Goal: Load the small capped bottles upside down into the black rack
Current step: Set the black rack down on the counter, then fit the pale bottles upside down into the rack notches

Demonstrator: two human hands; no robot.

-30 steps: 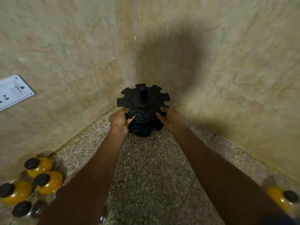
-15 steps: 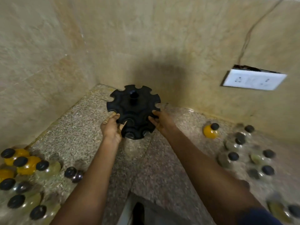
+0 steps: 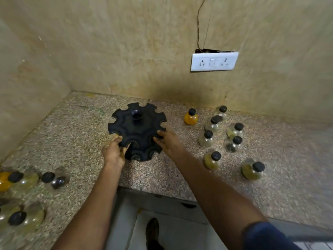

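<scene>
Both hands' fingers grip black rack on speckled counter, beige walls.

Beige stone walls, speckled granite counter, white switchboard, perhaps loose wiring above.

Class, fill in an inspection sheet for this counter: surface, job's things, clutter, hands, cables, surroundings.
Surface: speckled stone counter, in a wall corner.
Job's things: black rack, slots empty; capped bottles stand upright on the right, among them an orange bottle; more bottles on the left, blurred.
Clutter: nothing seen.
Hands: left hand and right hand both grip the rack's rim.
Cables: thin wire above the socket plate.
Surroundings: beige tiled walls.
</scene>
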